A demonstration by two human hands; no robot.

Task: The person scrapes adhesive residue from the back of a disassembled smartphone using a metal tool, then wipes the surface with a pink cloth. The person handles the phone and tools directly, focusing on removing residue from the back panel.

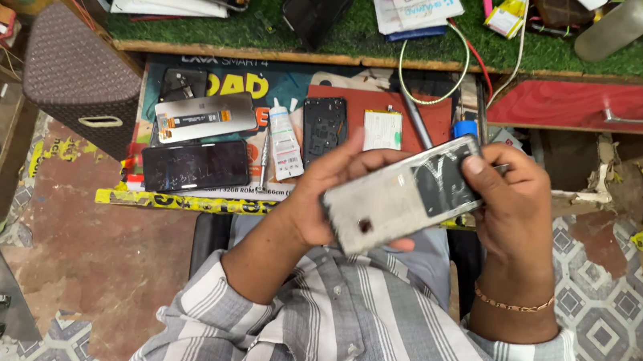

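Two hands are being used on a grey phone frame (405, 194), held above the lap, near the counter (368, 57). The left hand (320, 192) is clasping its underside; the right hand (509, 198) is pinching its far-right end. Support should be kept even, avoiding flex.

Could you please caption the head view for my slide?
Both hands, left hand and right hand, hold a grey phone panel above a cluttered bench.

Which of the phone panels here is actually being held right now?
The grey panel, gripped by the left hand and right hand; the other panels lie on the bench.
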